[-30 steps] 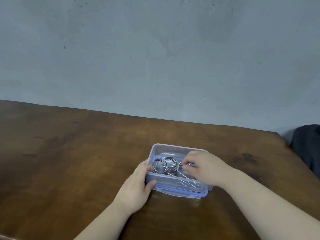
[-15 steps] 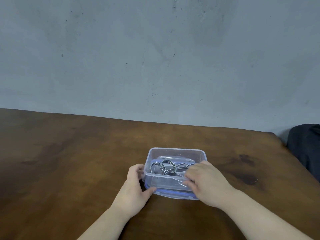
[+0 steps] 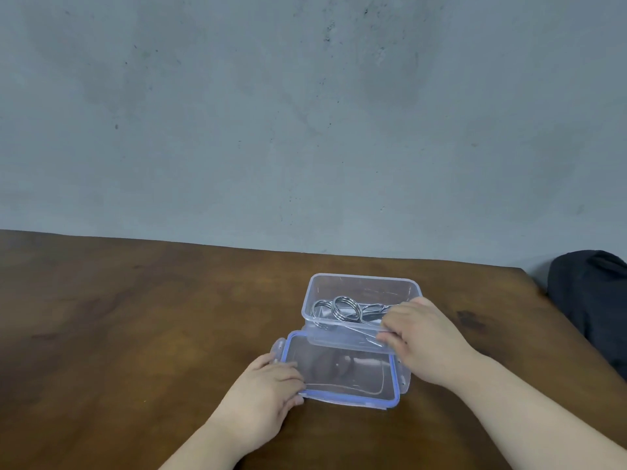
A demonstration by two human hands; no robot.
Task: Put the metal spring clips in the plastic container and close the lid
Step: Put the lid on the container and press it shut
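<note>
A clear plastic container (image 3: 359, 287) sits on the brown wooden table (image 3: 135, 317), with metal spring clips (image 3: 342, 308) lying inside it. My right hand (image 3: 420, 337) grips the container's near right rim. In front of it lies the clear lid (image 3: 342, 371) with a blue seal, flat on the table and partly under the container's near edge. My left hand (image 3: 268, 391) holds the lid's near left corner, fingers over the blue rim.
A dark bag or cloth (image 3: 593, 300) sits past the table's right edge. A grey wall (image 3: 305, 113) rises behind the table's far edge.
The lid has slid out from under the container toward me, held by my left hand. My right hand has shifted from the clips to the container's near right rim.
</note>
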